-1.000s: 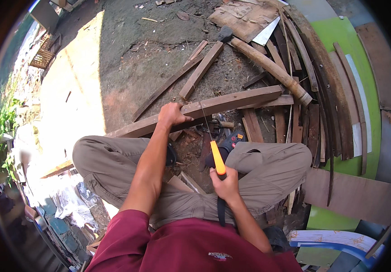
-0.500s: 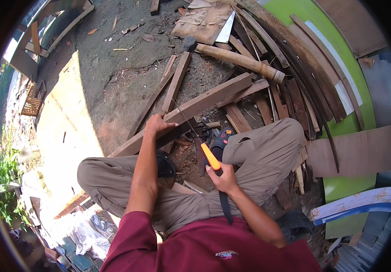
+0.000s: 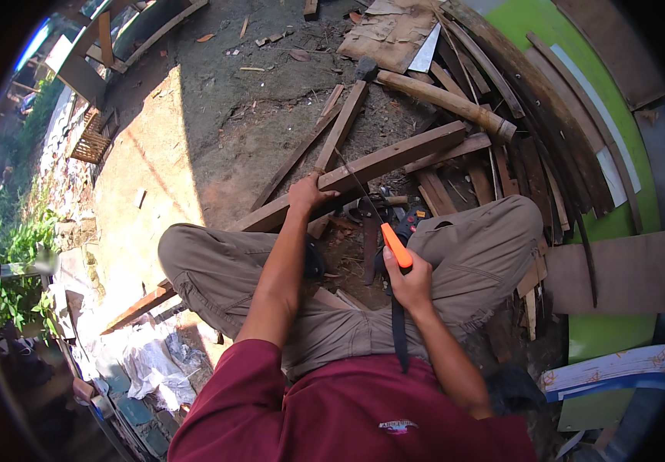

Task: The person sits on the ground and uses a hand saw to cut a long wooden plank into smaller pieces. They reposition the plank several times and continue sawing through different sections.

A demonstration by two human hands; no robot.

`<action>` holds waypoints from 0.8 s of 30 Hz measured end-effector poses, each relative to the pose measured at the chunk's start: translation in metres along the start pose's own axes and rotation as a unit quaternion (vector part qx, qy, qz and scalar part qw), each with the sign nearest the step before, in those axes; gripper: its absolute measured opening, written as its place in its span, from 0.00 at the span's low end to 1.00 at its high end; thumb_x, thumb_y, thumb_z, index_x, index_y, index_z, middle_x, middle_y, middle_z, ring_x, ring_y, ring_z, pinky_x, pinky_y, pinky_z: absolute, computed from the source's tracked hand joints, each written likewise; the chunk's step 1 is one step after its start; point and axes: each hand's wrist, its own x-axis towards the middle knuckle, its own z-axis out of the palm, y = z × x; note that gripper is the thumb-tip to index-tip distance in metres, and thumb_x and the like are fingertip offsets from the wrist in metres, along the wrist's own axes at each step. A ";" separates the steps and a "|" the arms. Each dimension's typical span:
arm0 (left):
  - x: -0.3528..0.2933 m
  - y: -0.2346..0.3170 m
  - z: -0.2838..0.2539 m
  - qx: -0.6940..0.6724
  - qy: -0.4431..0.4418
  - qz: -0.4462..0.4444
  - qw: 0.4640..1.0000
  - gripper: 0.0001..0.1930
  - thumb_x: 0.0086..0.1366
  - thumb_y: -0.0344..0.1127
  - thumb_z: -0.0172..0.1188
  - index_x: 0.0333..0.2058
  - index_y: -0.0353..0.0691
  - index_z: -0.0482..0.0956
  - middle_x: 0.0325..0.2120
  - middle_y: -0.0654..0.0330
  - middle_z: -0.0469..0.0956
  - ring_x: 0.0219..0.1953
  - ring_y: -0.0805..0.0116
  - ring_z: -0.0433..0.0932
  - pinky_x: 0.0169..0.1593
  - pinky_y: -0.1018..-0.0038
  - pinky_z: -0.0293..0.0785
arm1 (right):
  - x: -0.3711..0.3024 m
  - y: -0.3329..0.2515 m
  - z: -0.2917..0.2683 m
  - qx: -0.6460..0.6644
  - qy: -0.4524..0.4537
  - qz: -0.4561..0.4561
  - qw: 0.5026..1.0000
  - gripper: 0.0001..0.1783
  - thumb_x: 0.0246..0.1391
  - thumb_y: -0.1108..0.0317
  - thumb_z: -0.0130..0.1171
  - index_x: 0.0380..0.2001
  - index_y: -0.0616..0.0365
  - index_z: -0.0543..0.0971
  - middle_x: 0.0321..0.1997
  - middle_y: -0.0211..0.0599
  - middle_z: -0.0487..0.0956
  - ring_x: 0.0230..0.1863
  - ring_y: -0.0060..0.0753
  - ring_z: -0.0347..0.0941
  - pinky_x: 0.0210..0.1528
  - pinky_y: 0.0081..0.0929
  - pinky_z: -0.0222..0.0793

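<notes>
A long squared wooden beam (image 3: pixel 405 158) lies slantwise before my legs, its near-left end by my left knee. My left hand (image 3: pixel 308 194) is closed over the beam left of its middle, pressing it. In my right hand (image 3: pixel 411 283) is a handsaw with an orange and black handle (image 3: pixel 396 245). The saw's thin blade, seen nearly edge-on, runs away from me and crosses the beam just right of my left hand. How deep the teeth sit in the wood cannot be made out. A narrower wooden piece (image 3: pixel 345 123) stretches away behind the beam, with a dark lump at its far end.
A round bamboo-like pole (image 3: pixel 448 104) and many planks are piled at the right. Beyond them lie green sheets (image 3: pixel 609 327) and a brown board (image 3: pixel 609 273). My folded legs flank the beam's near side. A wicker-like basket (image 3: pixel 88 138) stands far left, near crumpled white plastic (image 3: pixel 155 369).
The whole view has shifted, so everything sits further right. My right hand has pushed the saw a little away from me across the beam. My left hand keeps its hold.
</notes>
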 end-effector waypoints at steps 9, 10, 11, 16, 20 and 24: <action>-0.055 0.024 0.034 0.001 0.151 0.012 0.989 0.19 0.50 0.37 0.72 0.42 0.42 0.80 0.42 0.52 0.84 0.48 0.52 0.82 0.51 0.57 0.76 | -0.026 -0.033 -0.045 0.077 0.041 -0.008 0.996 0.16 0.65 0.61 0.64 0.37 0.68 0.81 0.25 0.29 0.76 0.29 0.16 0.68 0.33 0.24 0.66; -0.060 0.028 0.039 0.005 0.153 0.000 0.988 0.19 0.50 0.36 0.72 0.42 0.43 0.81 0.44 0.52 0.84 0.49 0.53 0.82 0.52 0.58 0.76 | -0.024 -0.023 -0.045 0.082 0.047 -0.012 0.995 0.16 0.65 0.62 0.63 0.37 0.69 0.81 0.25 0.30 0.76 0.30 0.16 0.68 0.33 0.24 0.67; -0.060 0.027 0.044 0.005 0.174 0.028 0.984 0.20 0.51 0.35 0.72 0.45 0.43 0.81 0.49 0.52 0.83 0.53 0.54 0.81 0.55 0.58 0.75 | -0.021 -0.017 -0.045 0.101 0.053 -0.018 0.993 0.16 0.66 0.62 0.62 0.38 0.69 0.81 0.27 0.30 0.77 0.31 0.17 0.69 0.35 0.24 0.68; -0.069 0.024 0.046 0.017 0.143 0.036 0.989 0.27 0.53 0.34 0.72 0.53 0.43 0.77 0.58 0.53 0.78 0.61 0.56 0.76 0.62 0.60 0.72 | -0.020 0.012 -0.035 0.131 0.080 -0.013 0.988 0.16 0.67 0.61 0.61 0.37 0.68 0.81 0.26 0.26 0.76 0.30 0.16 0.69 0.34 0.23 0.66; -0.080 0.021 0.058 0.050 0.173 0.075 0.981 0.34 0.54 0.33 0.70 0.61 0.44 0.73 0.62 0.52 0.74 0.62 0.53 0.75 0.65 0.58 0.70 | -0.022 0.030 -0.031 0.178 0.070 0.020 0.981 0.16 0.67 0.61 0.60 0.36 0.67 0.81 0.25 0.22 0.74 0.28 0.13 0.66 0.30 0.20 0.62; -0.091 0.025 0.057 0.027 0.153 0.074 0.985 0.38 0.55 0.36 0.71 0.65 0.43 0.68 0.64 0.52 0.72 0.67 0.53 0.70 0.69 0.54 0.63 | -0.016 0.027 -0.027 0.154 0.069 0.008 0.986 0.16 0.68 0.61 0.60 0.34 0.66 0.80 0.24 0.20 0.73 0.27 0.13 0.66 0.29 0.20 0.61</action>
